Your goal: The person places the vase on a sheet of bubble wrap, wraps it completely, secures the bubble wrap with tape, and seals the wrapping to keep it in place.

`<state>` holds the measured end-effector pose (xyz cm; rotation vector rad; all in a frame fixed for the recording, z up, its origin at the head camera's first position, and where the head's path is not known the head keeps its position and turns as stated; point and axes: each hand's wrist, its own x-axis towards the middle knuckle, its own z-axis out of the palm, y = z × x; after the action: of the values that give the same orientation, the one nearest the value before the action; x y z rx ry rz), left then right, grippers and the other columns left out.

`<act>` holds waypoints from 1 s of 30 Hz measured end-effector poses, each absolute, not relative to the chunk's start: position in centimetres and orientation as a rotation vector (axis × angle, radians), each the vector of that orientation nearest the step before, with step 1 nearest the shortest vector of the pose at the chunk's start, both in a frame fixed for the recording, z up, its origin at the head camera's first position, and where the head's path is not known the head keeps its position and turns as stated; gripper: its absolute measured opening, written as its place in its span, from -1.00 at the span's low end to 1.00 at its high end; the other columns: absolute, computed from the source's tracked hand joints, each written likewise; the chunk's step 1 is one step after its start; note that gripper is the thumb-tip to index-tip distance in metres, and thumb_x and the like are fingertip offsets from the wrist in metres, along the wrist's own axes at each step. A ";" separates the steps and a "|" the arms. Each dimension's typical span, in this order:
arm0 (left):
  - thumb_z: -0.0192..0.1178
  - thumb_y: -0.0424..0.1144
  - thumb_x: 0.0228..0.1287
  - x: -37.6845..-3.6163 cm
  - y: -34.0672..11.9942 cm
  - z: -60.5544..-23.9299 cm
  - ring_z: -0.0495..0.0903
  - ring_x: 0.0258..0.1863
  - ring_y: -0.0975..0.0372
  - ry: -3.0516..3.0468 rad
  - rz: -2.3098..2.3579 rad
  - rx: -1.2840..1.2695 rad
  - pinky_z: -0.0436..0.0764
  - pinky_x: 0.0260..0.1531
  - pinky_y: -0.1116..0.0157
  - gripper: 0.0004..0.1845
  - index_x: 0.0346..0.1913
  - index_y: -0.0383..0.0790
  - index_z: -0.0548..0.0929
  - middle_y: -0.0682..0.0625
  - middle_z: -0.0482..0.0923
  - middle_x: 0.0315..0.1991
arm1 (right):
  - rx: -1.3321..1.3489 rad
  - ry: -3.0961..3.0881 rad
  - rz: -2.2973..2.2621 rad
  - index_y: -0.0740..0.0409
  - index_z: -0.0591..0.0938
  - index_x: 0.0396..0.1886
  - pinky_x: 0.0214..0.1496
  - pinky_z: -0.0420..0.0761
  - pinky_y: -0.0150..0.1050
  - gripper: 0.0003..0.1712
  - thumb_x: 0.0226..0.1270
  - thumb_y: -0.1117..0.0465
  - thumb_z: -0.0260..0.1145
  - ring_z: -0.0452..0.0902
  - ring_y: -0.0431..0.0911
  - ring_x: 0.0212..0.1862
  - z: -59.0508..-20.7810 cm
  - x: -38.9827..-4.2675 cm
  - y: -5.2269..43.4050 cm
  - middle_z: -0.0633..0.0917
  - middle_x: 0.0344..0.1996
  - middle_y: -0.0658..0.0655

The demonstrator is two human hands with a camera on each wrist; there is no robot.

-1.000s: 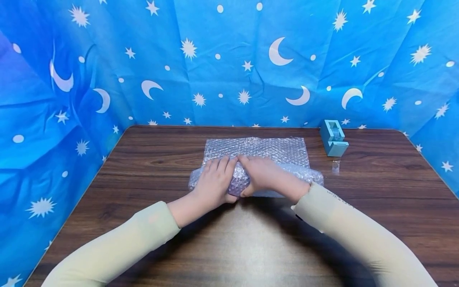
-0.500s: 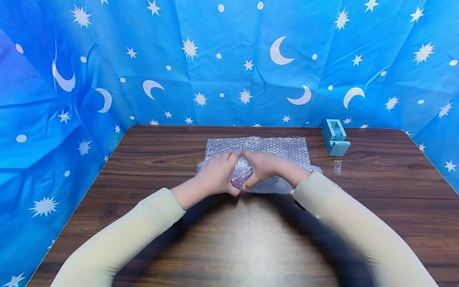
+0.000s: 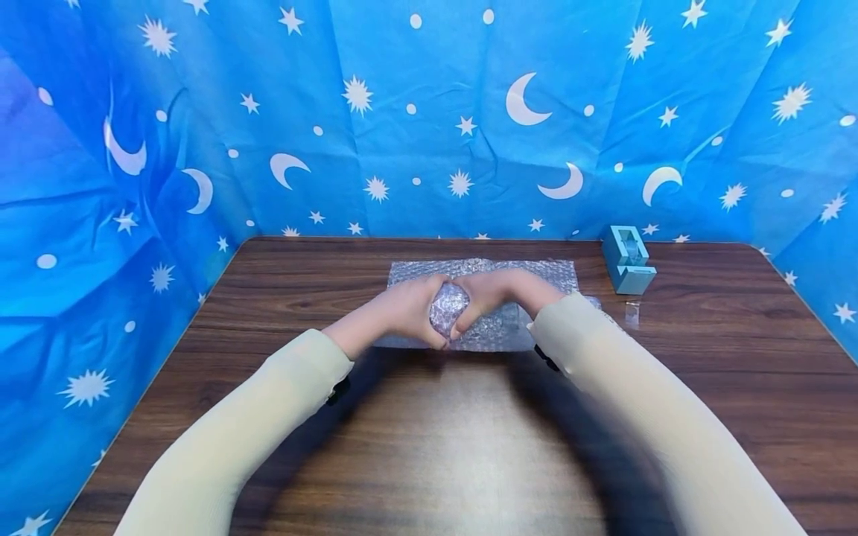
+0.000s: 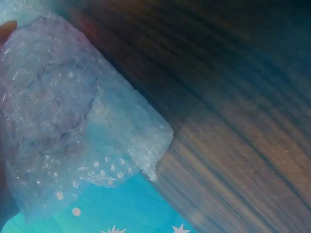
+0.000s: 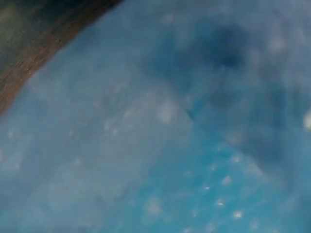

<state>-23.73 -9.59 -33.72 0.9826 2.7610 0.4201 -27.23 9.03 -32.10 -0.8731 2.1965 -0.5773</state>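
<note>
Dark wood-grain table (image 3: 429, 447), blue star-and-moon backdrop (image 3: 429, 112). At the table's far middle lies a clear bubble-wrap sheet (image 3: 536, 274); on it I roll a rounded bubble-wrapped bundle (image 3: 447, 309). My left hand (image 3: 405, 307) and right hand (image 3: 492, 298) curl around it, gripping both sides. Judged step: mid-wrap; next, rolling onward tightly. Pale blue tape dispenser (image 3: 628, 259) stands well right.

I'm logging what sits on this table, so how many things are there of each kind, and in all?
Bubble wrap sheet, rolled round a bundle that both hands grip: 1
Blue tape dispenser: 1
Small clear strip, probably tape: 1
Hands: 2, left hand and right hand
Total on the wooden table, hands aside: 3
</note>
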 end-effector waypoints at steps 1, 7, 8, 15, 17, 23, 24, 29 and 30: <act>0.58 -0.03 -0.15 -23.9 -9.6 -33.6 0.68 -0.02 0.06 2.747 0.429 0.986 0.71 0.07 0.13 -0.03 0.33 -0.41 0.40 -0.20 0.65 0.06 | -0.857 2.183 -0.584 0.25 0.34 0.40 0.17 0.67 -0.21 -0.13 0.15 0.11 0.50 0.60 -0.06 0.04 -32.1 -27.4 9.1 0.63 0.09 0.19; 0.60 -0.06 -0.17 -24.4 -9.3 -33.0 0.68 -0.10 0.11 2.705 0.420 0.961 0.72 0.01 0.18 -0.12 0.25 -0.35 0.46 -0.13 0.67 -0.02 | -0.828 2.144 -0.619 0.23 0.34 0.40 0.22 0.65 -0.19 -0.16 0.18 0.09 0.48 0.60 -0.04 0.09 -32.0 -27.6 9.4 0.61 0.13 0.20; 0.59 -0.06 -0.16 -24.4 -9.2 -33.0 0.68 -0.08 0.11 2.704 0.406 0.955 0.71 0.03 0.18 -0.10 0.27 -0.35 0.45 -0.14 0.67 0.00 | -0.829 2.142 -0.620 0.23 0.32 0.42 0.24 0.64 -0.19 -0.14 0.19 0.09 0.47 0.59 -0.04 0.10 -32.0 -27.6 9.5 0.60 0.15 0.20; 0.58 -0.03 -0.13 -24.9 -7.9 -32.7 0.67 -0.07 0.12 2.691 0.333 0.970 0.71 0.03 0.17 -0.10 0.30 -0.32 0.45 -0.10 0.67 0.00 | -0.771 2.103 -0.628 0.23 0.17 0.52 0.35 0.59 -0.13 -0.03 0.23 0.08 0.44 0.53 0.00 0.21 -31.5 -27.4 10.5 0.52 0.25 0.23; 0.59 -0.04 -0.13 -24.9 -7.5 -32.6 0.67 -0.07 0.12 2.688 0.316 0.957 0.70 0.04 0.17 -0.12 0.28 -0.31 0.46 -0.10 0.67 0.00 | -0.758 2.096 -0.640 0.26 0.14 0.54 0.35 0.59 -0.11 -0.01 0.23 0.08 0.43 0.52 0.01 0.21 -31.6 -27.5 10.8 0.51 0.25 0.25; 0.60 -0.04 -0.13 -24.7 -7.4 -32.4 0.66 -0.05 0.10 2.658 0.267 0.917 0.70 0.05 0.18 -0.11 0.28 -0.31 0.44 -0.13 0.66 0.02 | -0.753 2.231 -0.593 0.27 0.11 0.59 0.40 0.56 0.00 0.10 0.23 -0.05 0.45 0.50 0.11 0.30 -32.3 -26.8 11.1 0.50 0.32 0.30; 0.59 -0.04 -0.13 -24.7 -7.5 -32.4 0.66 -0.03 0.09 2.658 0.256 0.909 0.70 0.06 0.17 -0.10 0.29 -0.31 0.43 -0.13 0.66 0.03 | -0.756 2.290 -0.576 0.29 0.11 0.59 0.43 0.53 0.04 0.12 0.23 -0.07 0.46 0.48 0.16 0.34 -32.3 -26.4 11.2 0.49 0.36 0.33; 0.57 0.00 -0.09 -24.8 -7.7 -32.1 0.67 0.06 0.05 2.665 0.206 0.857 0.68 0.15 0.13 -0.02 0.39 -0.31 0.37 -0.16 0.64 0.13 | -0.791 2.656 -0.436 0.29 0.13 0.61 0.55 0.35 0.20 0.20 0.19 -0.18 0.51 0.32 0.32 0.51 -31.7 -23.7 11.1 0.36 0.50 0.42; 0.56 -0.01 -0.08 -24.8 -7.7 -32.0 0.67 0.08 0.04 2.661 0.200 0.850 0.68 0.17 0.13 -0.01 0.41 -0.32 0.34 -0.17 0.64 0.15 | -0.817 2.715 -0.412 0.29 0.16 0.61 0.55 0.35 0.20 0.20 0.18 -0.19 0.52 0.33 0.32 0.50 -31.6 -23.0 11.1 0.36 0.50 0.41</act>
<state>-24.80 -7.68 -32.00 0.8504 2.6609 0.2003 -22.95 11.08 -31.61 -0.8170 2.7155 -0.4123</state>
